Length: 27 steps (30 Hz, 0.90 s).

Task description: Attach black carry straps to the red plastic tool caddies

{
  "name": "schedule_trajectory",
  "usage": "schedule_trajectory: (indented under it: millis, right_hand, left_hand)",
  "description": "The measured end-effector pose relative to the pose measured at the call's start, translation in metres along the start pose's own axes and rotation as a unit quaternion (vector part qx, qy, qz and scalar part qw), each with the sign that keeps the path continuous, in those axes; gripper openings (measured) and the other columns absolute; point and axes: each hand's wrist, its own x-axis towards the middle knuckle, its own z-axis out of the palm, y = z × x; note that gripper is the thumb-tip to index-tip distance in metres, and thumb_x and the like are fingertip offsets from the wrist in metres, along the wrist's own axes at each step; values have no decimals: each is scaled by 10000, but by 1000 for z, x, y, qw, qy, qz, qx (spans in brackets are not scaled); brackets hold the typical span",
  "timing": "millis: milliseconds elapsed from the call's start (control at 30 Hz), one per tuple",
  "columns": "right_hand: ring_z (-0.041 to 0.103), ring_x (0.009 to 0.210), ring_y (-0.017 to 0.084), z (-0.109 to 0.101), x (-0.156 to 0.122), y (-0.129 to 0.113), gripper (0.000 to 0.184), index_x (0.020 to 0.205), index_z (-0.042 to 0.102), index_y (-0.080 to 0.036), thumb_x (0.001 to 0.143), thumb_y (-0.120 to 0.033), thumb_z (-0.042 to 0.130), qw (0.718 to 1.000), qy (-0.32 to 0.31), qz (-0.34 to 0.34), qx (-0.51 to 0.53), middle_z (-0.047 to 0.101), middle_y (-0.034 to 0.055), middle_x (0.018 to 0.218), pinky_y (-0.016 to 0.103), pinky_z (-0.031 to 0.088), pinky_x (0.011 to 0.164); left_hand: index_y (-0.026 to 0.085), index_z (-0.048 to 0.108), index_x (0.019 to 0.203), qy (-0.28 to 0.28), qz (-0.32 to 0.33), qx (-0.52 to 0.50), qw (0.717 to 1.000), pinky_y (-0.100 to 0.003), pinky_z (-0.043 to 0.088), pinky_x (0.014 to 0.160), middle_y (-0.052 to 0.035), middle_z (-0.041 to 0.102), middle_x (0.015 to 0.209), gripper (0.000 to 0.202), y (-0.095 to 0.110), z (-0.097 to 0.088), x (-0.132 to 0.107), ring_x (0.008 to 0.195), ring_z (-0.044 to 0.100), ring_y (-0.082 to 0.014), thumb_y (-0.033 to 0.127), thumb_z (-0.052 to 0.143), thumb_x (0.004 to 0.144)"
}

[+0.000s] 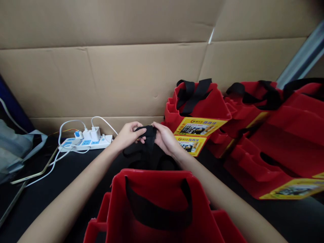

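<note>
Beyond the near red plastic tool holder (157, 176), both hands grip a black webbing strap (150, 140). My left hand (131, 135) pinches the strap from the left, thumb on top and fingers curled under it. From the other side my right hand (164, 137) holds it between thumb and fingers. What lies under the fingers is hidden. Loose loops of strap hang below the hands, behind the holder's back edge. Inside the same holder sags a wide black strap (159, 212), its two ends at the back wall. Small side pockets (100, 211) stick out from the holder.
More red tool holders (202, 104) with black straps and yellow printed labels (201, 126) stand at the right. On the left a white power strip (87, 144) carries chargers and cables on the black table (98, 175). A grey plastic bag (15, 148) lies far left. Cardboard (121, 77) walls the back.
</note>
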Motion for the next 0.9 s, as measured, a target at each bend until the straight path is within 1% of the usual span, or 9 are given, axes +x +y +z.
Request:
schedule_trajectory:
  millis: [67, 133, 267, 367, 467, 600, 733, 833, 900]
  right_hand:
    - [599, 692, 151, -1, 0, 0, 139, 743, 473, -192, 740, -327, 506, 1000, -2, 4, 8, 620, 9, 716, 271, 473, 596]
    - [601, 714, 153, -2, 0, -1, 113, 761, 487, -193, 735, -300, 511, 1000, -6, 5, 8, 633, 20, 758, 276, 481, 598]
    - [601, 746, 161, -1, -3, -1, 101, 764, 498, -195, 739, -291, 512, 1000, -28, -1, -8, 645, 40, 839, 299, 493, 611]
    - [595, 717, 141, 0, -4, -1, 82, 776, 516, -197, 726, -260, 534, 998, -45, -21, -40, 634, 20, 834, 296, 488, 640]
    - [578, 685, 111, 0, -3, -1, 124, 817, 550, -205, 701, -221, 589, 993, -53, -54, -89, 610, -15, 790, 270, 468, 678]
    - [574, 768, 110, -2, -1, -4, 185, 831, 579, -210, 662, -190, 651, 982, -64, -97, -148, 599, -19, 827, 263, 449, 761]
    - [581, 709, 113, -3, 1, -6, 169, 842, 563, -210, 689, -218, 634, 976, -79, -114, -167, 601, -13, 827, 285, 472, 722]
    - [583, 720, 119, -4, 2, -5, 139, 814, 548, -201, 697, -223, 621, 973, -64, -132, -177, 602, -4, 834, 282, 474, 700]
    - [580, 740, 124, -5, 3, -5, 110, 778, 539, -193, 697, -206, 613, 970, -42, -148, -188, 599, 1, 819, 285, 466, 716]
  left_hand:
    - [142, 515, 748, 11, -13, -4, 1000, -181, 415, 467, -7, 623, 567, 79, 0, 1, -1, 463, 573, -94, 197, 571, 760]
    - [137, 524, 748, 23, -25, -5, 999, -191, 430, 464, -7, 624, 541, 43, 0, 2, -1, 446, 577, -101, 154, 564, 751]
    - [130, 540, 689, 30, -33, -4, 999, -206, 442, 457, -10, 619, 496, 56, -1, 1, 0, 419, 571, -109, 134, 568, 737]
    - [139, 535, 648, 31, -19, -14, 999, -198, 443, 469, -5, 625, 506, 98, -4, 0, 1, 438, 576, -104, 156, 578, 734]
    - [148, 560, 664, 26, 2, -32, 999, -194, 450, 497, 4, 642, 547, 79, -7, 0, 2, 497, 598, -108, 183, 618, 704]
    - [156, 584, 694, 29, 25, -61, 997, -209, 460, 525, 7, 645, 575, 133, -12, 0, 3, 537, 608, -121, 261, 663, 669]
    - [157, 596, 749, 38, 47, -90, 994, -231, 471, 562, -6, 657, 636, 213, -17, 3, 4, 587, 620, -136, 346, 659, 674]
    - [155, 597, 786, 39, 66, -109, 991, -252, 480, 630, -12, 661, 695, 230, -20, 7, 5, 641, 622, -136, 361, 640, 693]
    - [150, 592, 779, 36, 82, -117, 989, -264, 475, 708, -20, 663, 750, 212, -21, 9, 5, 699, 620, -133, 340, 638, 696]
